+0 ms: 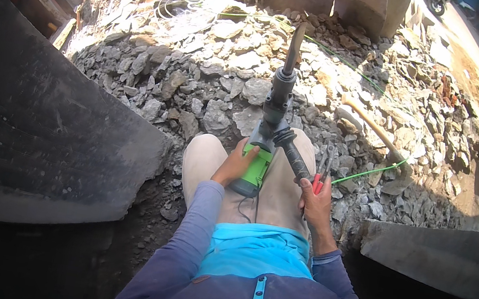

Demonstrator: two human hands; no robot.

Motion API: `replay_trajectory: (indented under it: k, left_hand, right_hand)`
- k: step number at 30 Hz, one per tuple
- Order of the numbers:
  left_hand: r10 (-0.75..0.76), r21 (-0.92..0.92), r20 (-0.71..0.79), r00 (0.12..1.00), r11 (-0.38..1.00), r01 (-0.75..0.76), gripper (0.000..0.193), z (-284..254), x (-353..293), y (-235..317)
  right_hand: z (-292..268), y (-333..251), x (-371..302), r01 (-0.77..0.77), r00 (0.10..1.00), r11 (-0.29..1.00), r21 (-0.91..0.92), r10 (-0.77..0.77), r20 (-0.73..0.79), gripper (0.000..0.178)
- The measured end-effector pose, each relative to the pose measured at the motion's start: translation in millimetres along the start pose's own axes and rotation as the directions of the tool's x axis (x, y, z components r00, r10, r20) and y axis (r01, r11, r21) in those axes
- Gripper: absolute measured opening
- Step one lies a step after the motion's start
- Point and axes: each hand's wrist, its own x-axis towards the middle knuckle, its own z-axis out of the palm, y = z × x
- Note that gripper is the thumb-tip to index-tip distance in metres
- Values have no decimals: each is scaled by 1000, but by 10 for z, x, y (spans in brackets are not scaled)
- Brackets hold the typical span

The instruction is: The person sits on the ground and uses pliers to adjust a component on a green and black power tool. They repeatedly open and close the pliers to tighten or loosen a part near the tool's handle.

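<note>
A green and grey demolition hammer (257, 171) lies across my lap, its flat chisel bit (295, 48) pointing away over the rubble. My left hand (235, 166) is wrapped round the left side of the green motor housing. In my right hand (317, 207) is a pair of pliers (319, 182) with red handles, jaws pointing up. That hand is also at the end of the hammer's black side handle (296, 159); whether its fingers grip the handle too, I cannot tell. A dark cord hangs from the hammer's rear end.
Broken stone (216, 117) covers the ground ahead. A wooden tool handle (373, 126) and a green cable (368, 172) lie at the right. Concrete slabs flank me at left (67, 120) and right (437, 255). Coiled wire (191, 5) and a concrete block (334, 0) are farther off.
</note>
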Motion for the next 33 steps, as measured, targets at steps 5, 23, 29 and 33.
replay_trajectory:
  k: [5, 23, 29, 33]
  left_hand:
    - [34, -227, 50, 998, 974, -22, 74, -53, 16, -12]
    - [-69, -236, -202, 977, 972, 20, 94, 636, 59, 70]
    - [-32, -199, -249, 968, 980, -19, 93, 842, 32, -22]
    - [44, -134, -206, 978, 988, -73, 84, 900, -118, 102]
  right_hand:
    - [208, -72, 131, 16, 1000, 999, 30, -16, -12, 51]
    - [-14, -207, 922, 156, 968, 983, -96, -171, -185, 48]
    - [-136, -209, 959, 25, 983, 998, -65, -36, -180, 47]
    - [-267, -181, 1032, 41, 980, 996, -77, -55, -192, 44]
